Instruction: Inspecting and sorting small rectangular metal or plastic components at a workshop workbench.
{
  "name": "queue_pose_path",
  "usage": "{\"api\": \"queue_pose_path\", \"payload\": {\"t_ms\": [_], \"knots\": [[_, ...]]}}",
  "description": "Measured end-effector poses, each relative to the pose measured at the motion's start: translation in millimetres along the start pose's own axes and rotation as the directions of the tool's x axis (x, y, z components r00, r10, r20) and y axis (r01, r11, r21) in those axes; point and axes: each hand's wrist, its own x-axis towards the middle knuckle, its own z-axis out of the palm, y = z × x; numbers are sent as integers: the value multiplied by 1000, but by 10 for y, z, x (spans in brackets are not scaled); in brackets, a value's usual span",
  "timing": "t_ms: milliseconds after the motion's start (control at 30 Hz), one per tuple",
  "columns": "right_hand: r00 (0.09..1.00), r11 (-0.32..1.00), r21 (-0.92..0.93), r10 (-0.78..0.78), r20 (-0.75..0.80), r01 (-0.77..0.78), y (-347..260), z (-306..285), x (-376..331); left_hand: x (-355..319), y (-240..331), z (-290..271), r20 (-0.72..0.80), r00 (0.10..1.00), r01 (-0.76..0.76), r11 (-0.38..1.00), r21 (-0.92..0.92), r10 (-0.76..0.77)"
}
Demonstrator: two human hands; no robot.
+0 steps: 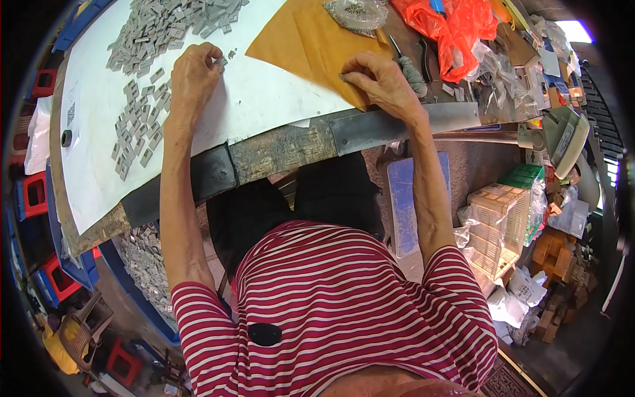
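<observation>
Over the white sheet [264, 106] my left hand [194, 76] pinches a small grey block [221, 61] between thumb and fingertips. A large heap of similar grey blocks [149, 33] lies just beyond it, and more blocks [137, 122] are spread in loose rows to its left. A few tiny dark bits [232, 53] sit beside those fingertips. My right hand [380, 83] hovers at the edge of the tan paper [304, 40], thumb and forefinger pressed together. Whatever lies in that pinch is too small to make out.
A clear bag of small metal pieces [357, 14] rests on the tan paper. Orange-red plastic bags [456, 30] and tools cover the table's right side. Dark strips [403, 126] line the near edge. Below left stands a blue bin of grey parts [145, 264]; crates [496, 225] stand right.
</observation>
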Motion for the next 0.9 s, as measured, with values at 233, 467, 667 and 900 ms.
{"api": "queue_pose_path", "payload": {"t_ms": [233, 467, 667, 900], "knots": [[998, 994, 85, 61, 21, -63, 84, 17, 56, -13, -8, 12, 15, 1000, -12, 997, 75, 11], [993, 996, 37, 81, -87, -78, 94, 89, 158, -5, 31, 10, 12, 999, -41, 989, 139, 40], [992, 978, 207, 56, -115, -32, 176, 62, 122, 4, -7, 33, 15, 998, -58, 990, 126, 57], [988, 984, 117, 145, -61, -137, 53, 41, 81, -2, 8, 31, 15, 999, -51, 992, 120, 49]]}}
